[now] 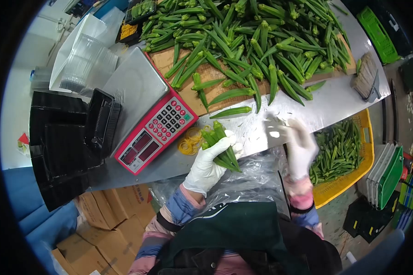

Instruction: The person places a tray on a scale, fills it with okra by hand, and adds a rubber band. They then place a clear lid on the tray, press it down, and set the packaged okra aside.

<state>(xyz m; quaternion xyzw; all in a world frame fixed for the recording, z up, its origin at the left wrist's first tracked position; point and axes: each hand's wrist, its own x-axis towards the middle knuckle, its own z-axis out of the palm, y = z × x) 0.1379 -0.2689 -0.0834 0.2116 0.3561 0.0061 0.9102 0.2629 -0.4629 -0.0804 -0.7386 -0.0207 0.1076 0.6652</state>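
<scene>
The left hand (209,169), in a thin white glove, is grasping a small bunch of okra (214,134), its fingers wrapping round the pods by the near edge of the smooth steel table (328,101). The right hand (302,149) is hanging well off to the right of those fingers, but it is blurring, so I cannot tell whether it is gripping anything. The person seems to be putting a bunch together, and the next move is probably calling for a snug, gentle hold that is keeping every pod in. The pods are looking long, green and ridgy, with pointy tips. Just left of the left fingers, thin, loopy yellow rubber bands (188,143) are lying in a tangle, and past them a red scale (163,121) is sitting with its flat metal plate. Beyond the fingers, a big heap of okra (261,39) is spreading over a brown board (195,101). Right of the right fingers, green pods are filling a hard yellow basket (337,191).
</scene>
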